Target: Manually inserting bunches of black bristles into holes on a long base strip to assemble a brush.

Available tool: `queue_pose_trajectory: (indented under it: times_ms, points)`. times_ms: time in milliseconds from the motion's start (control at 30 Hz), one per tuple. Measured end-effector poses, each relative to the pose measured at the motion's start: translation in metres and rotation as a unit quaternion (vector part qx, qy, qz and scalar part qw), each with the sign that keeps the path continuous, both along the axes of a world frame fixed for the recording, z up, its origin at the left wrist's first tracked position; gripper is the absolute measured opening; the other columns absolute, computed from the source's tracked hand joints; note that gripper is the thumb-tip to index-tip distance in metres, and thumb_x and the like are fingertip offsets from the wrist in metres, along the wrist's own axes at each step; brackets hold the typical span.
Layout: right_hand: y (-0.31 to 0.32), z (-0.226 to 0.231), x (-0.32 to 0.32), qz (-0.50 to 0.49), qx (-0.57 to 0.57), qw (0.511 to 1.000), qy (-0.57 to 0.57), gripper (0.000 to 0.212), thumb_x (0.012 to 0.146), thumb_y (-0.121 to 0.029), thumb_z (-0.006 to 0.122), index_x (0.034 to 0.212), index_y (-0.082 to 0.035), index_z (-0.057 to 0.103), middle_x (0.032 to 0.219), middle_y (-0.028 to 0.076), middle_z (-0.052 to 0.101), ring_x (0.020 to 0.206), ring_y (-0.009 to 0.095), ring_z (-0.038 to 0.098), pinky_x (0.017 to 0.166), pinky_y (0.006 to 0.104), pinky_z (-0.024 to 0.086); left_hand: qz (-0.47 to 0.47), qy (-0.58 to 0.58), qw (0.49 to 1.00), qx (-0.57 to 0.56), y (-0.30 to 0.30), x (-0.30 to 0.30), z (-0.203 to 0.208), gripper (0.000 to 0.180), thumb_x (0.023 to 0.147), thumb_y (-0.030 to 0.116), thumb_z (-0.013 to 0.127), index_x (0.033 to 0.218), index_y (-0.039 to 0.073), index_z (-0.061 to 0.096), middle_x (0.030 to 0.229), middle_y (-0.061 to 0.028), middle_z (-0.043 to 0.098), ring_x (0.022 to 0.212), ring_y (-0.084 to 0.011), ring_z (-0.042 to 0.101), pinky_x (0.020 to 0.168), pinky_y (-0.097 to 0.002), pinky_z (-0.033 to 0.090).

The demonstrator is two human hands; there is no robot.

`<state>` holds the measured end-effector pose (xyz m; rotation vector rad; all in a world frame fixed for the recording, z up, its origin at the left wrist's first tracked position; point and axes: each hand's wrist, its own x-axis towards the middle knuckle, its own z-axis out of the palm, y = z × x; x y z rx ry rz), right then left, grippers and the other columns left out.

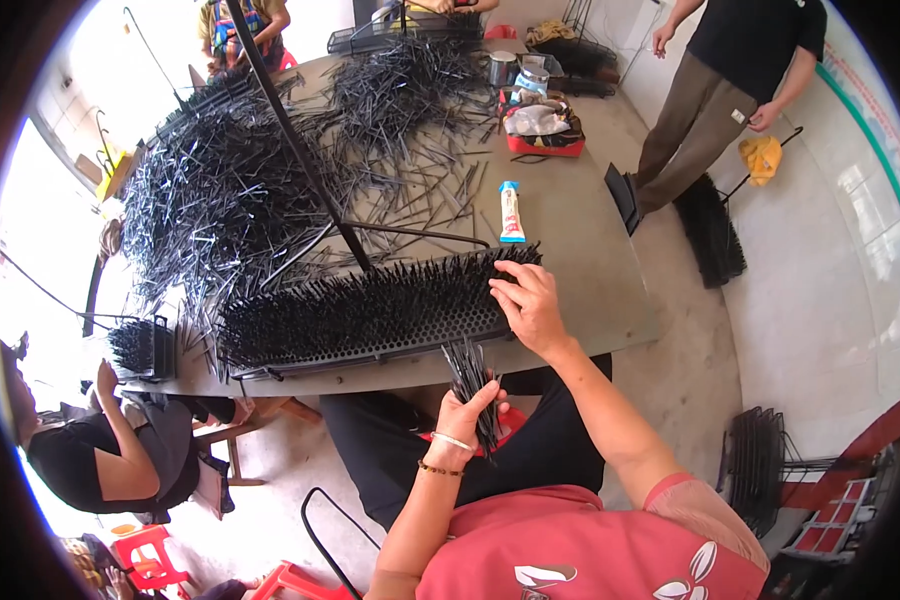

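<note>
In front of me, along the table's near edge, lies a long black perforated panel (440,331). Upright black bristles (340,308) fill most of its holes, while a strip of holes on the near side is bare. A black pole with wire struts rises from behind it. My left hand (467,412), just below the panel's near edge, is closed round a bundle of thin black plastic strips (464,362). Over the panel's right end, my right hand (536,308) has its thumb and fingers pinched together at the bristles; whatever is between them is too small to make out.
Heaps of loose black strips (220,200) cover the table's left and far parts. A snack packet (511,212), a red tray (547,147) and tins (503,69) stand rightward. One person (730,80) stands right; others sit left and far. Bristled panels (755,470) rest on the floor.
</note>
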<state>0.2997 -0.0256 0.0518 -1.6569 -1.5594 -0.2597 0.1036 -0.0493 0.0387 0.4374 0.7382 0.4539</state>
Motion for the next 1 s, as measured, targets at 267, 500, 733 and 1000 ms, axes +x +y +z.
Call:
queue_pose_trajectory:
  times_ms: [267,500,733,1000]
  points:
    - [-0.013,0.013,-0.009,-0.083,0.065,0.994,0.024,0.014,0.078,-0.006,0.067,0.091,-0.002,0.067,0.097,0.009,0.064,0.091,0.028,0.058,0.082,0.0357,0.044,0.004,-0.021,1.0,-0.008,-0.002,-0.001,-0.002,0.013,0.084,0.006,0.066,0.097,0.005,0.061,0.078,-0.0075,0.065,0.065,-0.0162,0.064,0.059,-0.0261,0.054]
    - [-0.075,-0.01,-0.046,0.042,-0.172,0.868,0.464,0.029,0.085,-0.024,0.068,0.096,0.003,0.068,0.08,0.006,0.068,0.069,0.009,0.059,0.062,0.0258,0.047,-0.027,-0.031,0.999,0.016,-0.004,0.001,-0.004,0.008,0.086,0.003,0.063,0.094,0.004,0.062,0.079,-0.0065,0.065,0.068,-0.0164,0.065,0.059,-0.0272,0.057]
    - [-0.108,0.0,-0.045,0.054,-0.201,0.784,0.585,0.02,0.088,-0.016,0.064,0.093,0.002,0.069,0.074,0.002,0.065,0.064,0.006,0.057,0.057,0.0207,0.046,-0.036,-0.027,0.998,0.046,-0.021,0.012,0.0,0.013,0.085,0.002,0.063,0.097,-0.001,0.062,0.083,-0.0094,0.066,0.07,-0.0181,0.066,0.063,-0.0283,0.058]
    - [-0.116,0.01,-0.042,0.057,-0.255,0.807,0.53,0.024,0.082,-0.021,0.071,0.087,0.002,0.07,0.068,0.002,0.065,0.057,0.005,0.056,0.054,0.0204,0.046,-0.046,0.011,0.994,0.095,-0.032,0.011,-0.004,0.014,0.083,-0.002,0.064,0.097,-0.002,0.062,0.084,-0.0115,0.066,0.071,-0.02,0.066,0.063,-0.0312,0.059]
